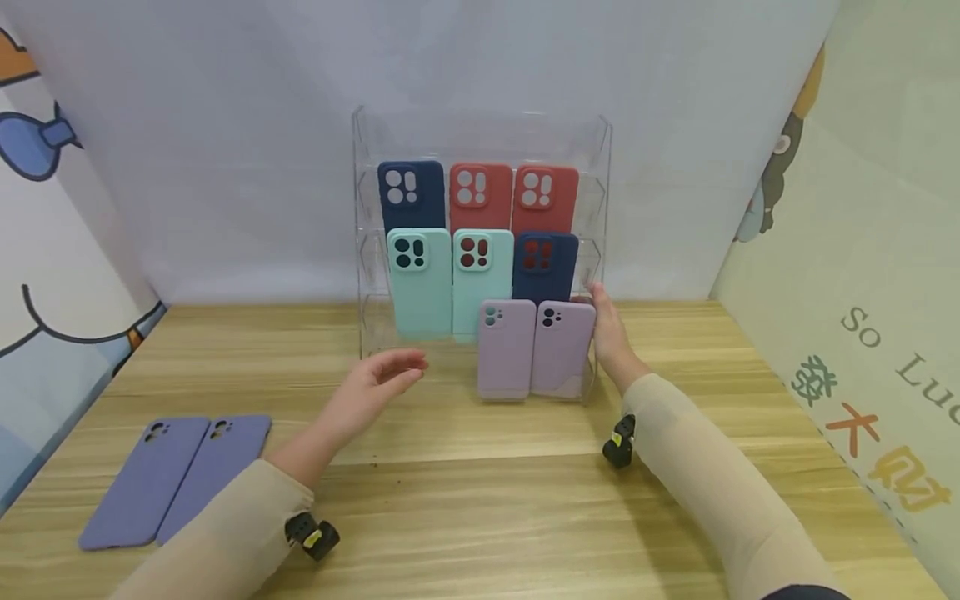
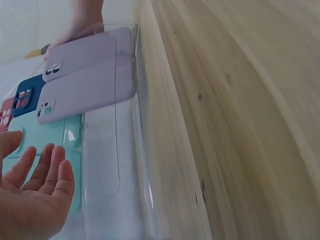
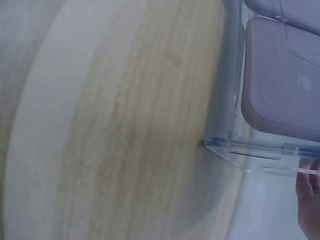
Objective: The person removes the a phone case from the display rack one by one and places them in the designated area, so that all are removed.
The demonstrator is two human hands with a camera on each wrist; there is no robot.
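Note:
A clear tiered display rack (image 1: 480, 133) stands on the table and holds phone cases. Two lilac cases (image 1: 506, 354) lean side by side on its lowest tier. My right hand (image 1: 617, 342) is at the rack's lower right side, close beside the right-hand lilac case (image 1: 564, 350); its fingertips are partly hidden. Through the clear side panel, part of that hand (image 3: 311, 205) shows in the right wrist view. My left hand (image 1: 378, 385) hovers before the rack's lower left, fingers loosely bent, holding nothing. In the left wrist view this hand (image 2: 37, 200) has its fingers spread apart.
Mint cases (image 1: 422, 287) and a navy case (image 1: 545, 275) fill the middle tier. Above are another navy case (image 1: 412, 187) and two red cases (image 1: 480, 212). Two violet cases (image 1: 153, 479) lie flat on the wooden table (image 1: 510, 508) at left. A white backdrop (image 1: 262, 167) hangs behind.

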